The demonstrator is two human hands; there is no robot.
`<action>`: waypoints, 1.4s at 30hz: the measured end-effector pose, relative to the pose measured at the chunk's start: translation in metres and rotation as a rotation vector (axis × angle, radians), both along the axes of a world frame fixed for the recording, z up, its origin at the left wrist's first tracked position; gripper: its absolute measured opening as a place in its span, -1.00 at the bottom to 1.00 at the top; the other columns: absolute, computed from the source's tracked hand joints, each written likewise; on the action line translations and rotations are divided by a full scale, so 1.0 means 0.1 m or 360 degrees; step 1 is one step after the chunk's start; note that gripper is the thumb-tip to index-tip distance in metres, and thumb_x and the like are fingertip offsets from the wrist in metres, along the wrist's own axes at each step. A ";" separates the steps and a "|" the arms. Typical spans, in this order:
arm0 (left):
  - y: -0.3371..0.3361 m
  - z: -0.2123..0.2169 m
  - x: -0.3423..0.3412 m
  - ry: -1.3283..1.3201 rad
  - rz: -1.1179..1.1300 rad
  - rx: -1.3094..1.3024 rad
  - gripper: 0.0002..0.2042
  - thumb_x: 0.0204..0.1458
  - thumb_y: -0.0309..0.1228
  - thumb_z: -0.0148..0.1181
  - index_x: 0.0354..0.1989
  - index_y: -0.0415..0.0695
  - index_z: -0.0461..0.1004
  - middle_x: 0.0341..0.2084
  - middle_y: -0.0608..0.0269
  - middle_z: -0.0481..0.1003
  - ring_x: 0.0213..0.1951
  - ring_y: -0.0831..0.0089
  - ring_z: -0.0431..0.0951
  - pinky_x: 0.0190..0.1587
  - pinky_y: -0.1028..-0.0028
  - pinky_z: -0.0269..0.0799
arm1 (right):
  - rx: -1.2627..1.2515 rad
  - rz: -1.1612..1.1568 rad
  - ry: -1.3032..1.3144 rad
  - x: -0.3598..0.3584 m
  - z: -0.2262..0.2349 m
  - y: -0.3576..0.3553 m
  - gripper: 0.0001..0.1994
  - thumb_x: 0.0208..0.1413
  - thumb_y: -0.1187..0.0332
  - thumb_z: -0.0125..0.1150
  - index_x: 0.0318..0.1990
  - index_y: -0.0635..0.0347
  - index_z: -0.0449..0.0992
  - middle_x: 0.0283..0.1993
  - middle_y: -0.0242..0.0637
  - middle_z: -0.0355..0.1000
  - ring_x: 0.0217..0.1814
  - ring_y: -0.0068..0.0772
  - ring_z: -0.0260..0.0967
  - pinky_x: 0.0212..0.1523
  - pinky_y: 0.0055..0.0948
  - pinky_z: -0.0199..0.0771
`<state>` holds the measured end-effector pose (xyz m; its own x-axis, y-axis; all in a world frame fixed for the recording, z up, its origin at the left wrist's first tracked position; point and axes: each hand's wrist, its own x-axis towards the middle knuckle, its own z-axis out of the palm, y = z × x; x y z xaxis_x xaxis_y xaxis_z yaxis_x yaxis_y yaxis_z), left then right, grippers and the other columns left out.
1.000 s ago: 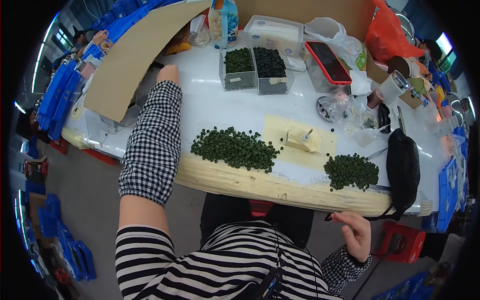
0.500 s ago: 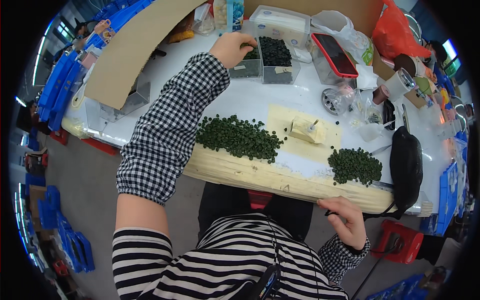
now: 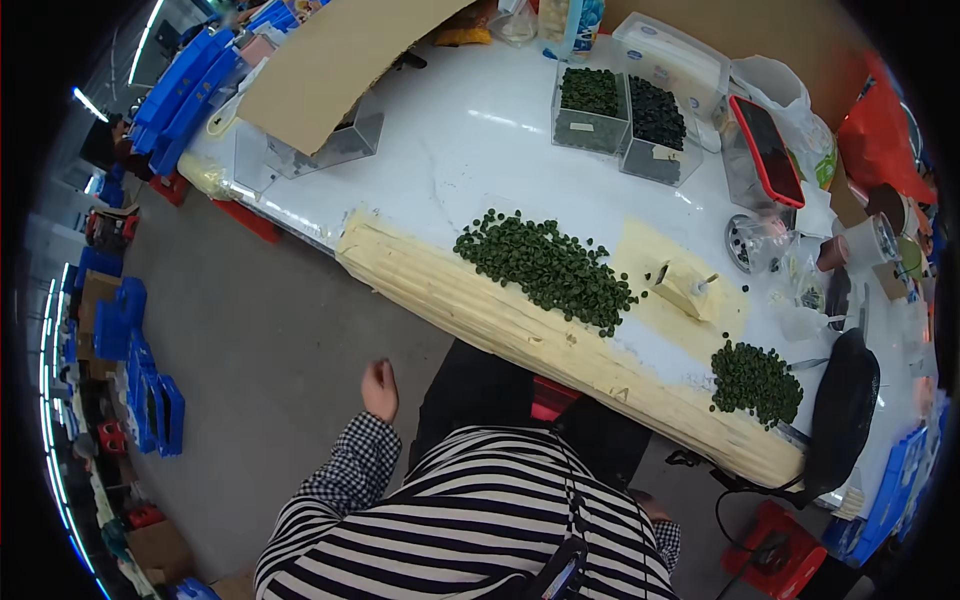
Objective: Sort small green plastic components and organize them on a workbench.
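Left hand (image 3: pixel 380 388) withdrawn off table (image 3: pixel 470 150), empty

On the table (image 3: pixel 480 130), a large heap of small discs (image 3: pixel 545 265) lies left of a small block (image 3: pixel 685 285); a smaller heap (image 3: pixel 755 382) sits right, nearer the front edge. Two bins (image 3: pixel 620 110) stand behind; a cardboard sheet (image 3: pixel 335 60) lies far left; the left hand (image 3: pixel 380 390) hangs below the edge.
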<state>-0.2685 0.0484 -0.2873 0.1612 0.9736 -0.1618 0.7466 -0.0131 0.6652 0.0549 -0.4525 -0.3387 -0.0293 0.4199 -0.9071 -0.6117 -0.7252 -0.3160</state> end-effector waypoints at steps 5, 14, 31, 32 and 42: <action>-0.73 -1.13 -0.79 0.1198 -0.0502 -0.1388 -0.42 0.30 0.01 -0.33 0.32 -0.15 0.19 0.20 -0.14 0.33 0.19 -0.02 0.38 0.24 0.19 0.27 | -0.0165 -0.0091 -0.0340 0.11 -0.03 0.29 -0.61 0.31 0.23 -0.06 0.17 0.29 0.36 0.13 -0.08 0.42 0.18 -0.13 0.35 0.20 -0.18 0.36; -0.48 -0.75 -0.13 0.0845 -0.0149 -0.1377 -0.44 0.30 -0.01 -0.30 0.31 -0.15 0.21 0.16 -0.11 0.37 0.17 -0.01 0.40 0.21 0.20 0.29 | -0.0301 -0.0104 -0.0460 0.22 -0.13 0.36 -0.59 0.30 0.17 -0.06 0.13 0.29 0.40 0.10 -0.02 0.44 0.14 -0.07 0.38 0.17 -0.17 0.37; 0.28 1.04 1.34 0.0945 -0.1852 -0.0479 -0.59 0.23 -0.15 0.00 0.07 -0.21 0.47 -0.15 -0.04 0.56 -0.07 0.06 0.55 -0.01 0.25 0.44 | -0.0449 0.0916 -0.1664 0.45 0.33 0.59 -0.67 0.22 0.18 0.01 -0.23 0.30 0.56 -0.21 0.13 0.48 -0.12 0.09 0.45 -0.10 -0.06 0.42; 0.26 1.48 1.43 0.0739 -0.2235 -0.0376 -0.64 0.19 -0.20 0.11 -0.02 -0.23 0.53 -0.25 -0.03 0.59 -0.16 0.08 0.59 -0.10 0.28 0.49 | -0.0332 0.0949 -0.1882 0.43 0.48 0.50 -0.65 0.22 0.16 0.06 -0.35 0.31 0.58 -0.37 0.11 0.49 -0.26 0.13 0.47 -0.23 -0.04 0.43; -0.36 2.37 2.67 -0.0617 -0.2213 0.0979 -0.84 -0.11 -0.51 0.34 -0.30 -0.12 0.60 -0.50 0.33 0.38 -0.42 0.39 0.36 -0.41 0.43 0.30 | 0.1125 0.0352 -0.2183 0.18 2.94 1.89 -0.90 0.10 0.43 0.23 -0.33 0.28 0.58 -0.49 -0.21 0.48 -0.50 -0.29 0.42 -0.47 -0.45 0.37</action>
<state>-0.0016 0.0124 -0.0506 0.8897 -0.0691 0.4513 -0.2893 -0.8500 0.4402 0.0728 -0.2630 -0.0443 0.5088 0.8570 0.0821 0.5153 -0.2268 -0.8265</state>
